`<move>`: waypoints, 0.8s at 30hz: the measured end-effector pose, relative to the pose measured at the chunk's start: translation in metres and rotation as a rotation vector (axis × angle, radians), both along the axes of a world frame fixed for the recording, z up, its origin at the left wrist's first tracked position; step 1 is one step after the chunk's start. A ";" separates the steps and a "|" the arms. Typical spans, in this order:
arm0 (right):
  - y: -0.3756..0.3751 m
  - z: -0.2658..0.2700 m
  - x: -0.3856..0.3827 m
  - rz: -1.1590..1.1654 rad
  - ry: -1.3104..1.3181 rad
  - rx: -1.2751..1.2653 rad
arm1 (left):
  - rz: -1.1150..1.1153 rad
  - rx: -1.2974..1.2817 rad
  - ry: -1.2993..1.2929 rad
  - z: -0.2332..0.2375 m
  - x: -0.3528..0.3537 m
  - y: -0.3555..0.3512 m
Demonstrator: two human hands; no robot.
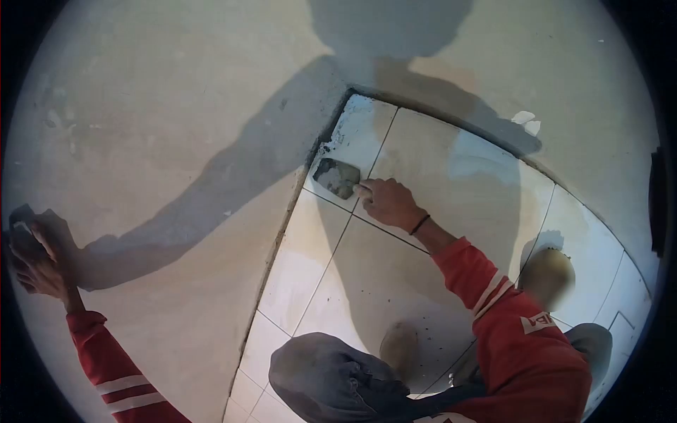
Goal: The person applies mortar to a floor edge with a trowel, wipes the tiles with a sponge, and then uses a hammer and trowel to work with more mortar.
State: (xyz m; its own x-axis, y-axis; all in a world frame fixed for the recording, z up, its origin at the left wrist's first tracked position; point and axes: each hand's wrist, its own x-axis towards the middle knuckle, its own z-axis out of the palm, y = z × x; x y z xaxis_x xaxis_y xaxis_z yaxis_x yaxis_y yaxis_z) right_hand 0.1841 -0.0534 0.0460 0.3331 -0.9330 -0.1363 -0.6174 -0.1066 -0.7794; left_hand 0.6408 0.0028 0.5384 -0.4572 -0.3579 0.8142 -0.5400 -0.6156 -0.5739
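My right hand [391, 203] reaches over the tiled floor, with a dark band at the wrist. Its fingers are curled together, and their tips are at the right rim of a rough, squarish hole [328, 182] in a corner tile [363, 130]. Grey, rubble-like material shows inside the hole. Whether a small thing is pinched in those fingers is hidden. Far to the left, my left hand [44, 259] rests against the plastered wall [141, 141] with its fingers stretched out. Its fingertips lie partly in shadow.
Large pale tiles [296, 261] cover the floor, with a dark gap along the walls. White flakes [525, 123] show on the wall at the right. My bent knee [328, 374] and feet [549, 278] are close below my right arm. Small dark crumbs lie on the tiles.
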 end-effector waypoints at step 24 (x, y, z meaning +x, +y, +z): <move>-0.023 -0.007 0.019 -0.058 -0.030 -0.019 | -0.033 0.075 0.013 -0.002 -0.025 0.000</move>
State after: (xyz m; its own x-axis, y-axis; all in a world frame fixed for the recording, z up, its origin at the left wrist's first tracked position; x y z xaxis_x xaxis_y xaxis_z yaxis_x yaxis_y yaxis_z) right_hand 0.2032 -0.0765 0.0393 0.2821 -0.9531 -0.1093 -0.5995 -0.0862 -0.7957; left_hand 0.6159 0.0025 0.5366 -0.4593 -0.4028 0.7917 -0.5669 -0.5532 -0.6104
